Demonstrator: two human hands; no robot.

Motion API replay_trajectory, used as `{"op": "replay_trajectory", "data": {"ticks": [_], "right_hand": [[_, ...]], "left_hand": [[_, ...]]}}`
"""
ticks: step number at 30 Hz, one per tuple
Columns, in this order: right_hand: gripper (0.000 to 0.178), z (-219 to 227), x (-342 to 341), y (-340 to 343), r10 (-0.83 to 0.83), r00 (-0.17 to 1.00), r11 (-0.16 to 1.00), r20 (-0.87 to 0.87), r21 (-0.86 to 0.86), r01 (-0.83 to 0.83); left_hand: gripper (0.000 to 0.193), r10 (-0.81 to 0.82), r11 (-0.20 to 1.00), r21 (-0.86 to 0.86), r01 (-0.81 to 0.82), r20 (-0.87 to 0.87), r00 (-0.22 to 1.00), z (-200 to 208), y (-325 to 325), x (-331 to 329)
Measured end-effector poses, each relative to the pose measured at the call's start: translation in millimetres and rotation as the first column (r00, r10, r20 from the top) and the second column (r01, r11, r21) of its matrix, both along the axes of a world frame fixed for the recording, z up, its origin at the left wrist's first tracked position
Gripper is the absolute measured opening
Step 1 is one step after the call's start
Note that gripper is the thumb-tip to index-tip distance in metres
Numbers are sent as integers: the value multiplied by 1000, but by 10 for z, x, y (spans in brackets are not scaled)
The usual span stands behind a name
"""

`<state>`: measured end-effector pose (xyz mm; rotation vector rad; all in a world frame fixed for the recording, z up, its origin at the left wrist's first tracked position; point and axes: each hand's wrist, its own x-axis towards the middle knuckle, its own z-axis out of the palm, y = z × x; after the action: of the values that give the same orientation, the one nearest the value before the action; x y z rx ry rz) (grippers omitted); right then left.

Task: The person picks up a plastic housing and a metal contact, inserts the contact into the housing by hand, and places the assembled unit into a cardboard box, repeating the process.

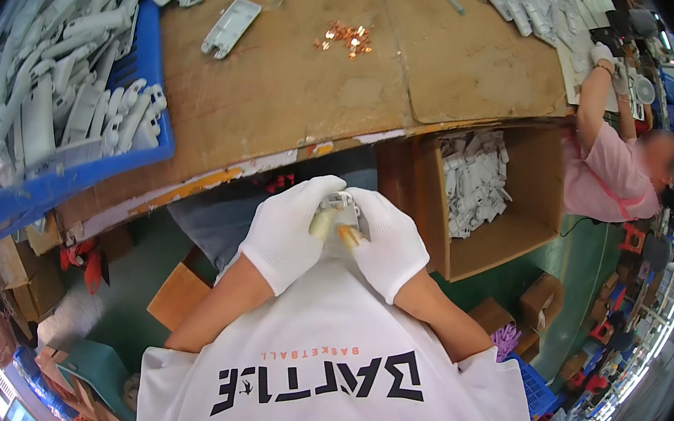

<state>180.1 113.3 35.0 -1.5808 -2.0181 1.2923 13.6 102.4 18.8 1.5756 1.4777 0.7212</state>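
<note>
Close to my chest, in front of the table edge, both hands meet around a small white and grey plastic part (341, 204). My left hand (289, 228), in a white knit glove with a yellowish thumb tip, grips its left side. On the other side my right hand (389, 248), gloved too and with an orange-brown thumb tip, pinches the part. Fingers cover most of it, so its full shape is hidden. A long white plastic housing (231, 28) lies alone on the table beyond, left of a small pile of copper-coloured metal pieces (348, 40).
A blue crate (156, 119) heaped with white plastic housings stands at the left. Right of my hands, a cardboard box (535, 183) holds many small white parts. More white parts (526, 7) lie at the far right, where a co-worker in pink (612, 171) works. The brown table (301, 90) has a worn edge.
</note>
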Motion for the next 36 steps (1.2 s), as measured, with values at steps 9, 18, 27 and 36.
{"op": "replay_trajectory", "data": {"ticks": [9, 18, 27, 36], "right_hand": [[30, -135, 746, 1541, -288, 933, 880, -218, 324, 347], [48, 14, 1925, 4115, -751, 567, 573, 337, 759, 308], [67, 73, 791, 5731, -199, 812, 900, 548, 430, -69], [59, -283, 325, 6158, -197, 736, 970, 648, 236, 51]], "left_hand": [[52, 248, 963, 60, -261, 167, 954, 329, 755, -194], [42, 521, 824, 494, -276, -474, 710, -258, 1833, -827], [48, 523, 815, 532, -229, -505, 687, -339, 1082, -666], [34, 601, 747, 614, -254, -460, 654, -704, 678, -866]]}}
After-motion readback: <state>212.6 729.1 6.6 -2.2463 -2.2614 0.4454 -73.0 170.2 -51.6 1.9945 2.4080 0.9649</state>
